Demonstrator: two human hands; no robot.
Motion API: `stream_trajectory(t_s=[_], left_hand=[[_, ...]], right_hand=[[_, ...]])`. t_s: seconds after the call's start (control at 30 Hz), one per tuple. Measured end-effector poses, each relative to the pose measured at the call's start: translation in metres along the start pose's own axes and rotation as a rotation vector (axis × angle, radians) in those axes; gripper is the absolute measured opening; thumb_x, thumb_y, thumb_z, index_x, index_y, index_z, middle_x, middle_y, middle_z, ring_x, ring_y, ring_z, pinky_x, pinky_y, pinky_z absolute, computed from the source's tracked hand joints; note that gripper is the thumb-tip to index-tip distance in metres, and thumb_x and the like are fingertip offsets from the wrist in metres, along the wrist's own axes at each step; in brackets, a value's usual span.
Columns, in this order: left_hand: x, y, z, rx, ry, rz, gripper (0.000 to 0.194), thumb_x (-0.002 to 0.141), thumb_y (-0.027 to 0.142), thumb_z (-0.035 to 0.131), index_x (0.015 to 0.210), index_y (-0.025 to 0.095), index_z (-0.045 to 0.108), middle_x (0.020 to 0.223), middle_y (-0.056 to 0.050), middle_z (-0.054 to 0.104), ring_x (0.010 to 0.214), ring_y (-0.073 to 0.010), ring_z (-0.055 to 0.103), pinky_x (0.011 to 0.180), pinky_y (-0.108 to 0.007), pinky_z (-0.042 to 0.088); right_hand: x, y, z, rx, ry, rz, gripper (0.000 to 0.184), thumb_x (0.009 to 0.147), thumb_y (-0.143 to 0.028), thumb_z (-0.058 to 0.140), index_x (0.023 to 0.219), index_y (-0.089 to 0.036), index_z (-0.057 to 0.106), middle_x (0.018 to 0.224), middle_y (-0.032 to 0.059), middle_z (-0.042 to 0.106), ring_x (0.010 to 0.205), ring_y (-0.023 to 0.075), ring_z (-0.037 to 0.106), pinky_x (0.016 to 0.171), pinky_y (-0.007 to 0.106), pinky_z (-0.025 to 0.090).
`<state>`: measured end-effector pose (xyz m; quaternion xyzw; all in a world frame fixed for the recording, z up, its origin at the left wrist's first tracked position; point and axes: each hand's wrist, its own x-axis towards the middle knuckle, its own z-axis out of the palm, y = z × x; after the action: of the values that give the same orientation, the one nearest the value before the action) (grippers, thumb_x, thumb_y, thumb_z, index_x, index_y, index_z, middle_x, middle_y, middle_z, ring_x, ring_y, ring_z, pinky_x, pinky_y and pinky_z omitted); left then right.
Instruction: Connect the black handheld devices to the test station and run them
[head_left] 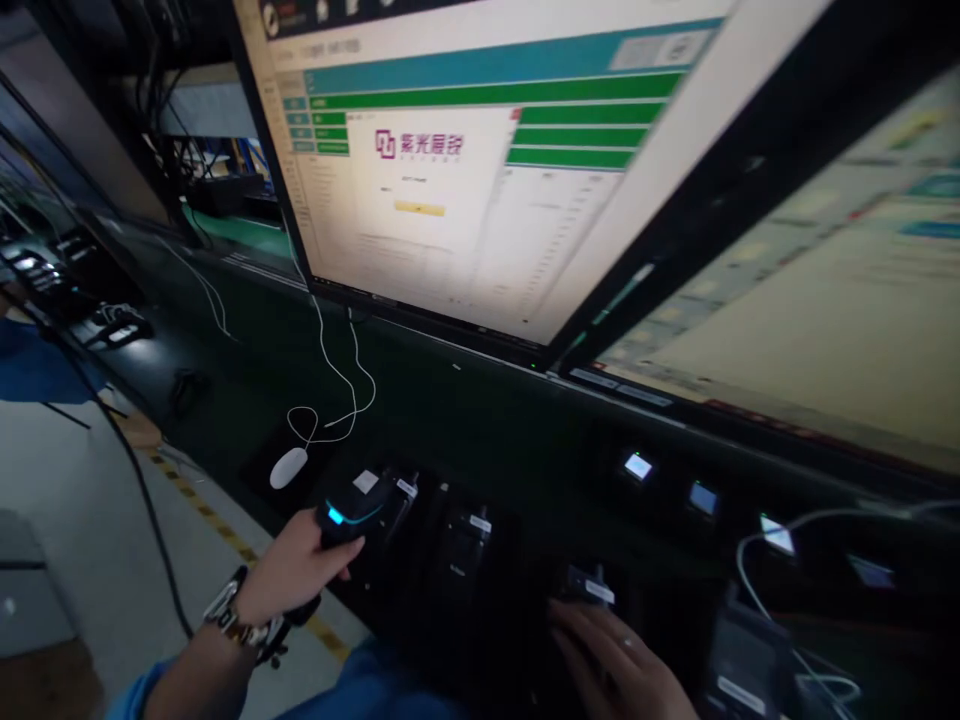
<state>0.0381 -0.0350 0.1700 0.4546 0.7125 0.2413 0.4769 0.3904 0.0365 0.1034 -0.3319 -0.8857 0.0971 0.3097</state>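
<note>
**Scanner in hand at the dark bench**

Our right hand [611, 655] lies flat, fingers spread, on a dark device [589, 590] at the bench edge. Our left hand [292, 570] grips a black handheld scanner [346, 512], lit cyan, just below the white mouse [288, 467]. Above, a monitor [465, 150] glows.

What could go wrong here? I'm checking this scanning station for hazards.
1. The left hand holds a handheld scanner close to the white mouse and its looped cable; a swing could snag it.
2. The right hand rests among dark, dimly lit devices, so a label may be misread.
</note>
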Motion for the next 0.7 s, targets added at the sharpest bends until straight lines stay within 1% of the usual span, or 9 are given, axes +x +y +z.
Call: stream_trajectory(t_s=[0.07,0.17,0.33,0.43,0.53,0.7], left_hand=[[-0.003,0.017,0.014,0.043,0.009,-0.022,0.025,0.081,0.043,0.052,0.075,0.019,0.055,0.065,0.0,0.061,0.063,-0.0185,0.067,0.06,-0.027,0.049],[-0.003,0.03,0.027,0.072,0.034,-0.061,0.024,0.079,0.042,0.052,0.07,0.019,0.051,0.065,0.001,0.058,0.062,-0.0188,0.067,0.057,-0.027,0.049],[-0.012,0.048,0.034,0.054,0.061,-0.133,0.028,0.074,0.046,0.054,0.069,0.019,0.049,0.064,0.0,0.06,0.06,-0.0185,0.066,0.059,-0.029,0.05],[-0.018,0.059,0.036,0.083,0.095,-0.135,0.029,0.073,0.048,0.055,0.068,0.019,0.048,0.063,0.0,0.06,0.06,-0.0183,0.065,0.06,-0.029,0.05],[-0.022,0.063,0.037,0.09,0.118,-0.123,0.028,0.073,0.047,0.055,0.07,0.02,0.048,0.064,0.001,0.059,0.06,-0.0186,0.065,0.06,-0.029,0.05],[-0.021,0.059,0.037,0.129,0.114,-0.109,0.025,0.075,0.045,0.054,0.067,0.021,0.049,0.061,0.001,0.059,0.059,-0.0182,0.065,0.058,-0.028,0.049]], right_hand=[[0.003,-0.01,0.003,0.094,-0.01,-0.043,0.021,0.095,-0.025,0.048,0.109,-0.02,0.063,0.093,0.0067,0.071,0.085,0.0159,0.069,0.074,0.024,0.061],[-0.002,-0.017,0.0,0.224,-0.009,-0.08,0.022,0.094,-0.019,0.047,0.111,-0.019,0.062,0.092,0.0066,0.07,0.086,0.0145,0.068,0.074,0.023,0.061],[-0.014,-0.013,-0.007,0.318,0.063,-0.075,0.024,0.093,-0.016,0.047,0.111,-0.019,0.062,0.09,0.0066,0.07,0.083,0.0151,0.068,0.074,0.025,0.061],[-0.017,-0.009,-0.009,0.348,0.074,-0.061,0.024,0.094,-0.017,0.046,0.112,-0.019,0.062,0.092,0.0069,0.07,0.084,0.0148,0.068,0.074,0.024,0.061],[-0.016,-0.008,-0.011,0.348,0.08,-0.076,0.024,0.094,-0.017,0.046,0.112,-0.018,0.062,0.092,0.007,0.07,0.085,0.0146,0.069,0.074,0.023,0.061],[-0.013,-0.007,-0.014,0.354,0.075,-0.084,0.024,0.093,-0.016,0.047,0.111,-0.019,0.062,0.092,0.0068,0.07,0.084,0.0154,0.069,0.074,0.024,0.061]])
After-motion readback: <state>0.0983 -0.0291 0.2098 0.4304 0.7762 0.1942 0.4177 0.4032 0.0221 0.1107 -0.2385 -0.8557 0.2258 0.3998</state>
